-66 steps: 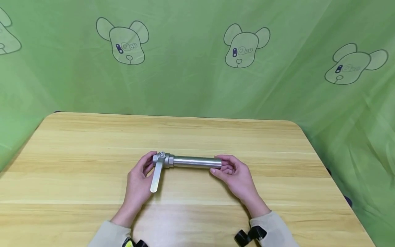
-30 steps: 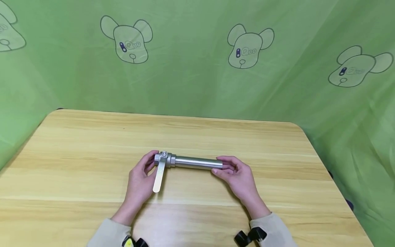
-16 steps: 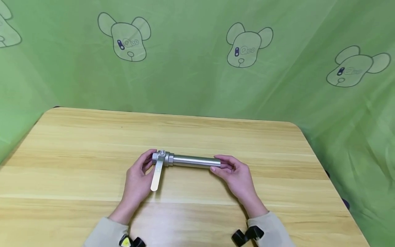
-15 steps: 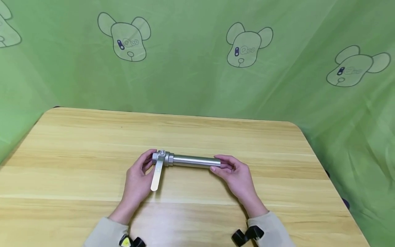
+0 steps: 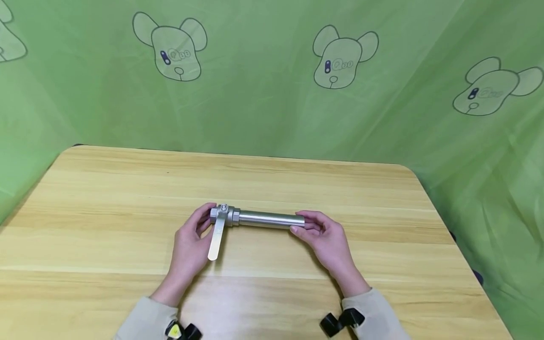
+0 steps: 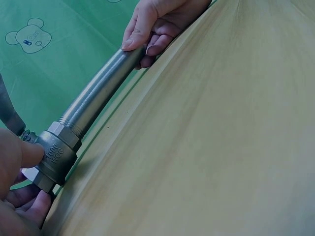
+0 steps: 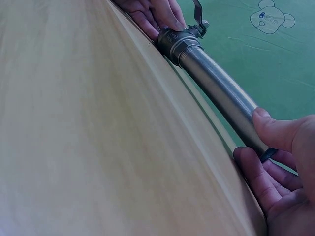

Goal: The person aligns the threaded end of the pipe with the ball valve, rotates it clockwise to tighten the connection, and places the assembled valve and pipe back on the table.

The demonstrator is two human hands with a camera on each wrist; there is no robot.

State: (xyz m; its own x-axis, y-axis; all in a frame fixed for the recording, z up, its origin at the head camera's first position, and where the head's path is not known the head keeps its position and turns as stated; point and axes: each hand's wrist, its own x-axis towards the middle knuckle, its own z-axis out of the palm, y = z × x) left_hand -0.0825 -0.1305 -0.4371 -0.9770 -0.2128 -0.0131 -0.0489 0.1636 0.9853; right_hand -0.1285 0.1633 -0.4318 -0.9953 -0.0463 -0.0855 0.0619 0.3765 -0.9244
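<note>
A steel ball valve (image 5: 225, 217) with a flat lever handle (image 5: 216, 241) is joined to a straight metal pipe (image 5: 272, 219), lying left to right in the head view. My left hand (image 5: 191, 243) grips the valve body at its hexagonal end, thumb (image 6: 29, 153) on the near side beside raised lettering. The lever points toward me. At the other end, my right hand (image 5: 329, 241) pinches the pipe between thumb (image 7: 268, 125) and fingers. Threads (image 6: 71, 125) show on the pipe where it enters the valve. The pipe's right end is partly hidden by my right fingers.
A wood-grain table (image 5: 272, 302) lies beneath the hands, its far edge meeting a green curtain (image 5: 255, 118) printed with bear heads. The curtain also hangs along the right side. Black wrist cameras (image 5: 342, 322) sit on the light sleeves (image 5: 376, 314).
Both hands keep the same hold on the valve and pipe, which stay nearly still. The whole head view has shifted slightly.
</note>
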